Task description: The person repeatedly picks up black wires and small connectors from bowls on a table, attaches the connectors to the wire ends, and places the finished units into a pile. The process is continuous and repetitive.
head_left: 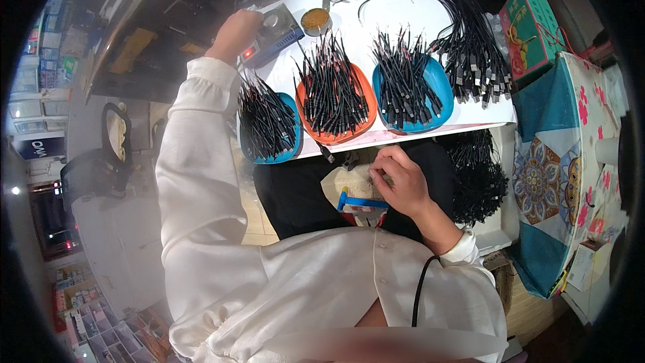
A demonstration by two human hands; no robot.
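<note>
At the far left of the white table, my left hand [238,32] reaches out beside a grey box with a blue front and a lit red light [275,35]. Its fingers look curled, and anything they hold is hidden. Over my lap, my right hand [403,180] is closed with thumb and fingers pinched together; I cannot make out anything between them. Along the near table edge stand a blue tray [292,144], an orange tray [371,97] and another blue tray [442,87]. Each bears a pile of short black cables, such as the bundle [332,91] in the orange one.
A round tin [315,21] stands behind the trays. Long black cables with metal plugs [474,60] spread over the table's right side. More black cables [478,181] lie below it. A green box [531,33] and a patterned cloth [544,181] are at the right.
</note>
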